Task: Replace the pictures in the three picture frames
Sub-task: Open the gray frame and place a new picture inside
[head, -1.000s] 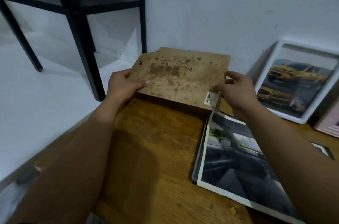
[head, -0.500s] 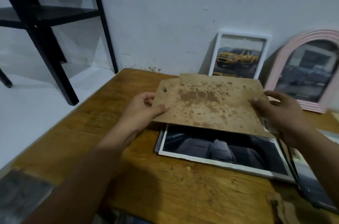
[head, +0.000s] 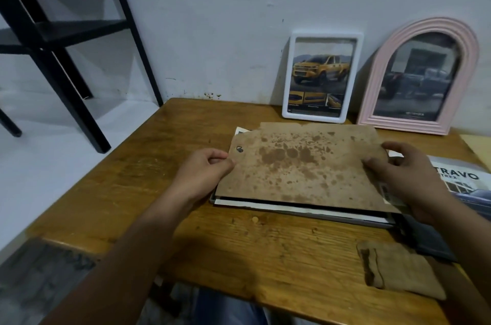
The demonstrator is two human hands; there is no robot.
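Both hands pinch the stained brown backing board (head: 303, 165), left hand (head: 210, 170) at its left short edge and right hand (head: 401, 173) at its right, long axis left-right, directly above the picture (head: 292, 205) in the face-down frame (head: 382, 221) on the table (head: 164, 165).

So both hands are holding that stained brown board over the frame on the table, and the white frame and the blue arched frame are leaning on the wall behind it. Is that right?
Nearly. The arched frame is pink, not blue, as the head view shows. The rest holds: the left hand and right hand hold the stained brown board by its ends over the frame on the table, and the white frame leans on the wall beside the arched one.
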